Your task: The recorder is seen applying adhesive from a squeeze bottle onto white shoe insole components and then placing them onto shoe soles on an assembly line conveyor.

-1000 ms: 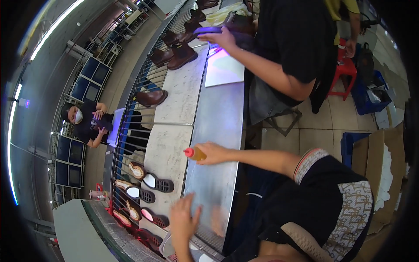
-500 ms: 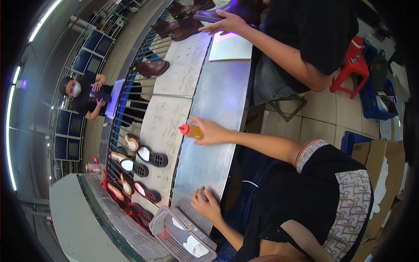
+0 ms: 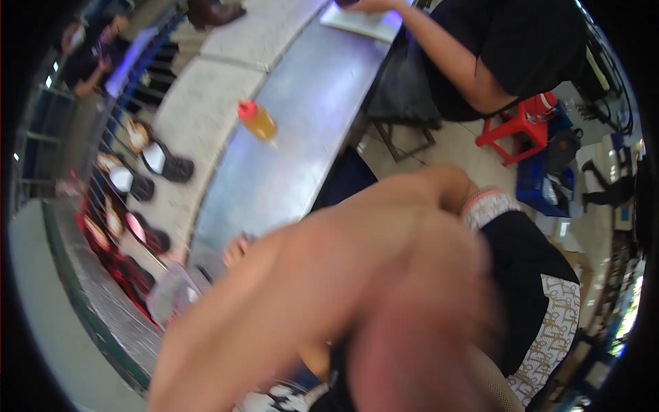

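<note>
My right hand (image 3: 309, 288) is raised very close to the camera. It looms large and smeared, so whether it is open or closed does not show. Behind it, only a few fingertips of my left hand (image 3: 237, 251) peek out over the metal counter, beside the grey plastic basket (image 3: 168, 302); the rest is covered. A squeeze bottle (image 3: 259, 125) of yellow liquid with a red cap is on the counter's far edge, apart from both hands. Black shoe soles (image 3: 177, 168) and open shoe uppers (image 3: 139, 136) lie in pairs on the belt and rack to the left.
The metal counter (image 3: 295, 117) runs alongside a pale belt (image 3: 199, 96). A co-worker's arm (image 3: 446, 62) reaches over a white board (image 3: 360, 20) at its far end. Another person stands across the rack. A red stool (image 3: 515, 130) and blue crate (image 3: 546, 185) are on the right.
My right hand has let go of the squeeze bottle, which now stands on the counter, and has come up close to the camera. The view has shifted, and my left hand is now mostly covered.
</note>
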`<state>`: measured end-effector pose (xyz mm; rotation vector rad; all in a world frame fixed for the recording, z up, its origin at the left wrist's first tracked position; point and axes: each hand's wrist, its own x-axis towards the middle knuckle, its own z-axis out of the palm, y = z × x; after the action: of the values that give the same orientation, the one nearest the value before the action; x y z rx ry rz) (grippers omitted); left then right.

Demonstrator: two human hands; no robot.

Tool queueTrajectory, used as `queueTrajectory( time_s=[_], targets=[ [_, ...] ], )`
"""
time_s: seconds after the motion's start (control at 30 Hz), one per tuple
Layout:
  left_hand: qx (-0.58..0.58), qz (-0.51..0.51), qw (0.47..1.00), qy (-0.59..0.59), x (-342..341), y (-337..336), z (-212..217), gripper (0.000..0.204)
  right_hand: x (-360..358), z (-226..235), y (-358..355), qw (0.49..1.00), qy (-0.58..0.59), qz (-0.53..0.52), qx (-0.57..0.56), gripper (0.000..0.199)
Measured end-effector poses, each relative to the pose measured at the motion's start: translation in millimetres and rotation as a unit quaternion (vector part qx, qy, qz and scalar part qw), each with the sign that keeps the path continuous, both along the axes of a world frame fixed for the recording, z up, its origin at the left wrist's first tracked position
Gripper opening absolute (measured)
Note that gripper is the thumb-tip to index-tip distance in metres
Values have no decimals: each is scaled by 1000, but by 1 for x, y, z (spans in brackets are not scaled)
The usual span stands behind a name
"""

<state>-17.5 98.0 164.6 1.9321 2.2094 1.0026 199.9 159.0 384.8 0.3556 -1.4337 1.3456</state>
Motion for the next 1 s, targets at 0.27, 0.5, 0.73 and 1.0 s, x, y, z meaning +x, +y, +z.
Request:
queueTrajectory(
  time_s=[0.27,0.5,0.73,1.0],
  targets=[
    [21,25,998,-61,19,2,12,23,-31,-34,-24,972,-37,218,-76,35],
    [22,-6,997,-80,29,3,12,22,-27,-31,-20,961,-32,274,-32,31],
    [19,-7,995,-93,25,7,11,22,-22,-18,-7,944,-30,327,-38,31],
    [158,93,974,-134,11,23,-40,26,-49,-100,36,960,-280,-3,6,18]
  ],
)
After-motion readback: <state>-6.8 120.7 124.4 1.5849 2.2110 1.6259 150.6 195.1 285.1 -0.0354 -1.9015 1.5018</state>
